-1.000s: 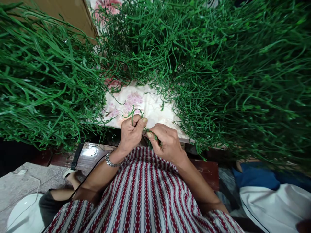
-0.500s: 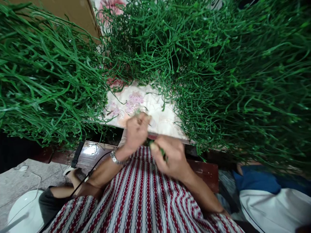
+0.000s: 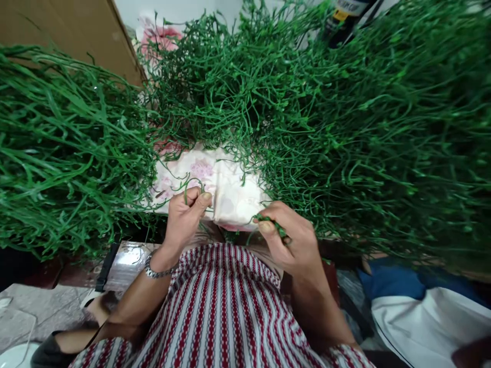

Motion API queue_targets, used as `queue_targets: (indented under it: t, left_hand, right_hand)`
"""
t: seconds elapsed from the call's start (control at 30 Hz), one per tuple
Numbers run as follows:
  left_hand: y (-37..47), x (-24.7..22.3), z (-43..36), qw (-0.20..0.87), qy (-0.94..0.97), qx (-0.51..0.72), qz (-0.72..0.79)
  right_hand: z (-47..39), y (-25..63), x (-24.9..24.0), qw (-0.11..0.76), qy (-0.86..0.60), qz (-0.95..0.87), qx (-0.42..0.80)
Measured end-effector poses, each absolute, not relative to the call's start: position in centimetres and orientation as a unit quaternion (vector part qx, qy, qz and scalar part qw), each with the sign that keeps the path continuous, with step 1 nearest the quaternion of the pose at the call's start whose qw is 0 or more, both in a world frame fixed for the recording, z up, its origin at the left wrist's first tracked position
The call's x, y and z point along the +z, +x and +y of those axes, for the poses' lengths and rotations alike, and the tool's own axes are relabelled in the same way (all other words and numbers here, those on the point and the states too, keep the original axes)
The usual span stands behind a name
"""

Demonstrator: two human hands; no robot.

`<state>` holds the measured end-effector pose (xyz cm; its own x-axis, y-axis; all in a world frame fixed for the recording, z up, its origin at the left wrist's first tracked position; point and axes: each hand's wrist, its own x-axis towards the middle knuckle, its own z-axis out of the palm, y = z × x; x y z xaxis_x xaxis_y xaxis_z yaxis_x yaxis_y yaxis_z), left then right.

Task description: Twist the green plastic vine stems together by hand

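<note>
My left hand (image 3: 181, 221), with a metal watch on its wrist, is closed in a pinch on a thin green stem (image 3: 186, 191) that curls up above the fingers. To its right, my right hand (image 3: 297, 243) is closed around a small bunch of green sprigs (image 3: 275, 225), whose tips stick out between thumb and forefinger. The hands are apart, over the near edge of a flower-patterned cloth (image 3: 238, 197). A large pile of green stems (image 3: 337, 143) lies just beyond my right hand, and another heap of stems (image 3: 69, 153) lies to the left.
A cardboard box (image 3: 72, 36) stands at the back left. Among the stems at the back is a dark bottle-like container (image 3: 347, 18) with a yellow mark. To the right sits a person in white and blue clothing (image 3: 414, 312). A person's leg (image 3: 72, 340) shows at lower left.
My hands have moved apart, the left one to the left and the right one to the right. The green stem in my left hand now shows clearly. The view has shifted slightly.
</note>
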<state>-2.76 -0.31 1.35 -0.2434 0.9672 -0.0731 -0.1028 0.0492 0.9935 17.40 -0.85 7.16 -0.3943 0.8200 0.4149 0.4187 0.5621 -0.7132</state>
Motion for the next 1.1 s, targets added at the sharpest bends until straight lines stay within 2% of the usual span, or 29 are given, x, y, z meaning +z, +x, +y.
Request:
queue_targets:
  t: [0.07, 0.17, 0.23, 0.3, 0.4, 0.6, 0.7, 0.83, 0.93, 1.0, 1.1]
  left_hand:
    - [-2.8, 1.2, -0.5, 0.493, 0.390, 0.561, 0.539]
    - [-2.7, 0.9, -0.7, 0.504, 0.402, 0.546, 0.535]
    - [-2.5, 0.7, -0.8, 0.497, 0.416, 0.539, 0.538]
    - [-2.3, 0.6, -0.8, 0.486, 0.429, 0.535, 0.541]
    - [-2.1, 0.8, -0.9, 0.478, 0.439, 0.532, 0.544]
    - [-1.9, 1.3, -1.2, 0.488, 0.447, 0.524, 0.537]
    - [-2.1, 1.4, -1.5, 0.494, 0.434, 0.529, 0.537]
    - [-2.2, 1.8, -1.7, 0.524, 0.403, 0.534, 0.528]
    - [-1.7, 2.7, -2.0, 0.557, 0.402, 0.539, 0.487]
    - [-1.2, 3.4, -2.4, 0.553, 0.430, 0.559, 0.444]
    - [-0.6, 4.3, -3.2, 0.507, 0.463, 0.604, 0.404]
  right_hand:
    - [-1.2, 19.0, 9.1, 0.400, -0.416, -0.800, 0.163]
    - [-0.9, 21.8, 11.0, 0.382, -0.532, -0.754, -0.055]
    - [-0.2, 23.4, 10.8, 0.324, -0.602, -0.711, -0.167]
    - [0.8, 24.3, 9.7, 0.235, -0.621, -0.718, -0.209]
    - [1.9, 24.7, 7.9, 0.139, -0.620, -0.746, -0.200]
    - [0.7, 25.3, 9.5, 0.114, -0.612, -0.768, -0.152]
    - [-0.3, 25.9, 10.7, 0.156, -0.600, -0.769, -0.156]
    - [-1.9, 24.8, 10.8, 0.329, -0.567, -0.735, -0.172]
    - [-2.9, 21.7, 10.2, 0.430, -0.490, -0.757, -0.046]
    - [-3.1, 19.1, 9.4, 0.386, -0.437, -0.809, 0.075]
    - [-2.6, 15.8, 7.6, 0.304, -0.403, -0.843, 0.183]
